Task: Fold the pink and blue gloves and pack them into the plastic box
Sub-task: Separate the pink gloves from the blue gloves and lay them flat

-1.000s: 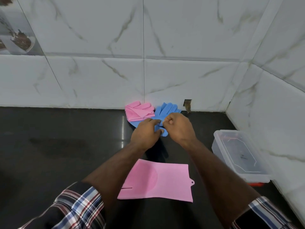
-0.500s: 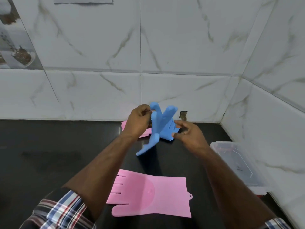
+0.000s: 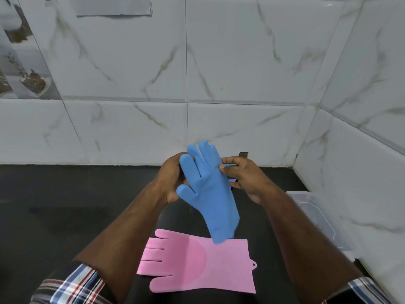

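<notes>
- Since a second ago, when both hands pinched the blue glove (image 3: 206, 187) low by the wall, it is off the counter (image 3: 54, 216) and held up between them, hanging open at full length with its fingers up and its cuff down.
- Left hand (image 3: 173, 178) grips the glove's finger side: its fingers are curled behind the glove, mostly hidden, so I cannot tell exactly how they lie.
- Right hand (image 3: 243, 174) pinches the opposite edge between thumb and curled fingertips; a second bit of blue shows just behind it, and I cannot tell what that is.
- Held by both edges like this, the glove probably hangs flat and straight, which should make it easy to lay down and fold.
- Its cuff dangles just over the cuff end of the pink glove (image 3: 197, 262); whether they touch is unclear.
- That pink glove lies flat and unfolded on the counter near the person, fingers pointing left, with a small hanging tab at one cuff corner.
- Both gloves look like soft, matte silicone: thick, floppy, with rounded fingers; the pink one has a ribbed scrubbing patch on its palm.
- Clear plastic box (image 3: 317, 218) sits at right against the tiled wall, rectangular; nothing is packed in it that I can see.
- Glossy black counter, white marble-look tiles.
</notes>
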`<state>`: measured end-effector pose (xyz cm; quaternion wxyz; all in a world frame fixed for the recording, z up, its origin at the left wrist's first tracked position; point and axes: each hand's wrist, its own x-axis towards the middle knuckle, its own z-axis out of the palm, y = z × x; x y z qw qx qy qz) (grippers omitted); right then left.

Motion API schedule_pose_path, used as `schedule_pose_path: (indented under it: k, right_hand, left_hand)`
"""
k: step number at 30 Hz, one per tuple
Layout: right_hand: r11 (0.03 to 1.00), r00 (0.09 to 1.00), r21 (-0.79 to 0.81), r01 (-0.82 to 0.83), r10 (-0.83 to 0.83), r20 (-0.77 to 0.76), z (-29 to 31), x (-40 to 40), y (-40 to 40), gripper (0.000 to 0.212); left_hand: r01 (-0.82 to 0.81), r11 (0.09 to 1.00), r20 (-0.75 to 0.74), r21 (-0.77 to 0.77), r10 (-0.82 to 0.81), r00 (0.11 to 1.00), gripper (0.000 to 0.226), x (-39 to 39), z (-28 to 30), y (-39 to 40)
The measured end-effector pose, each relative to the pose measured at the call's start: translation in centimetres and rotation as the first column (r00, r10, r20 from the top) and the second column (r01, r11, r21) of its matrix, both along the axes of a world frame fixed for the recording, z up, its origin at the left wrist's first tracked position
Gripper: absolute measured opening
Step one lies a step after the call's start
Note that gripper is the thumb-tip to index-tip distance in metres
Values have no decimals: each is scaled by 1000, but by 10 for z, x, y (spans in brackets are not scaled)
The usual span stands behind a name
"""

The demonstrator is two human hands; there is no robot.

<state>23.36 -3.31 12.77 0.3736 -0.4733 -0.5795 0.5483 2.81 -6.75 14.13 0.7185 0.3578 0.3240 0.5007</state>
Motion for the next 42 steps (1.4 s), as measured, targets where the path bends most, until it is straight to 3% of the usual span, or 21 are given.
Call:
schedule_pose_path:
  k: [2, 5, 8, 9, 11, 13, 15, 20, 24, 28, 31, 34, 37, 39, 42]
  right_hand:
    - [999, 997, 40, 0, 3, -72, 3, 0, -4, 18]
    - [975, 990, 196, 108, -87, -113, 14, 0, -7, 12]
    - [929, 993, 355, 108, -116, 0, 25, 1, -7, 7]
    - [912, 989, 403, 78, -121, 82, 27, 0, -6, 7]
    - [887, 966, 461, 24, -139, 218, 29, -2, -6, 10]
    - [869, 944, 494, 3, -166, 287, 31, -3, -7, 12]
    - [852, 910, 523, 5, -220, 351, 31, -2, -5, 13]
    - [811, 736, 581, -67, -353, 578, 17, 1, 18, 16]
    - [787, 669, 617, -15, -450, 591, 2, -8, 41, 30]
    - [911, 673, 411, -45, -276, 686, -24, -20, 53, 48]
    - [967, 660, 247, -70, -141, 738, -48, -30, 52, 45]
    - [983, 650, 177, -43, -107, 752, -74, -35, 52, 48]
    - [987, 650, 149, -66, -71, 757, -90, -36, 54, 49]
    - [987, 647, 127, -100, -32, 762, -98, -36, 56, 49]
    - [991, 668, 67, -112, 25, 744, -110, -34, 60, 49]
  left_hand:
    - [-52, 998, 21, -27, 53, 998, 28, -5, -2, 0]
    - [-188, 982, -111, -1, 187, 976, 19, -14, 0, 0]
    - [-398, 901, -272, 171, 431, 860, 28, -26, 5, 10]
    - [-403, 862, -357, 306, 497, 791, 28, -27, 10, 10]
    - [-259, 794, -495, 550, 560, 665, 29, -26, 19, 8]
    - [-87, 787, -603, 611, 534, 593, 33, -22, 25, 7]
    - [-10, 806, -681, 593, 507, 528, 36, -19, 24, 8]
    - [-113, 859, -769, 499, 499, 399, 32, -20, -4, 21]
    - [-101, 886, -854, 453, 463, 236, 36, -25, -37, 31]
    - [-10, 942, -937, 336, 335, 94, 40, -33, -68, 42]
    - [49, 970, -971, 239, 240, -9, 44, -34, -90, 50]
    - [143, 980, -987, 136, 146, -62, 48, -30, -110, 62]
    - [233, 971, -974, 61, 109, -200, 55, -23, -125, 76]
    - [242, 970, -954, 15, 87, -288, 58, -20, -135, 88]
    - [211, 976, -943, -50, 24, -333, 57, -16, -145, 107]
